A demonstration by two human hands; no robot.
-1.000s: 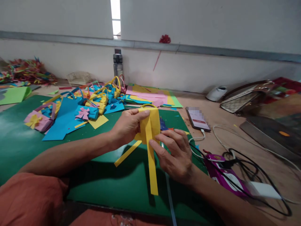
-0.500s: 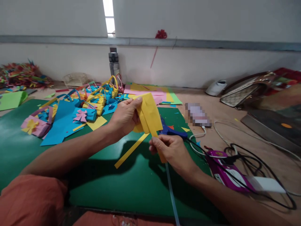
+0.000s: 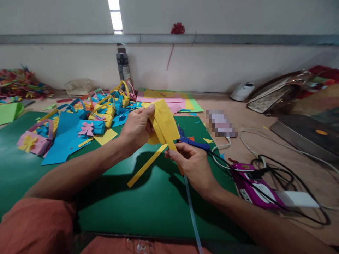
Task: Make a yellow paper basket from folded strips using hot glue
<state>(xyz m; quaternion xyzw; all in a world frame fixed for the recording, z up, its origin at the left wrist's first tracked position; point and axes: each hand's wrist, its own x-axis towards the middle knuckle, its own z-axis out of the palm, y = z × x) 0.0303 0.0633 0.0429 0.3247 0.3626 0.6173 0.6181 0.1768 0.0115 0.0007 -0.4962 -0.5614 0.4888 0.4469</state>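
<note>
My left hand (image 3: 136,129) pinches a folded piece of yellow paper (image 3: 166,121) above the green mat, thumb on top. At its lower right end, my right hand (image 3: 196,165) grips a narrow yellow paper strip (image 3: 172,144) between thumb and fingers. This strip runs along the folded piece and pokes out below the hand. Another yellow strip (image 3: 145,167) slants down to the left beneath the paper. Behind my right hand lies a blue glue gun (image 3: 194,143), partly hidden. A long translucent stick (image 3: 191,208) stretches from under that hand toward the mat's front edge.
Small paper baskets (image 3: 104,114) crowd the left of the green mat (image 3: 119,215), beside a blue sheet (image 3: 59,141). Coloured sheets (image 3: 182,102) lie behind. At right are a phone (image 3: 221,123), a purple power strip (image 3: 254,187) with tangled cables, and a handbag (image 3: 270,95).
Both hands still hold the yellow paper and strip in nearly the same pose. The whole view has shifted slightly, so things appear a little higher and further left.
</note>
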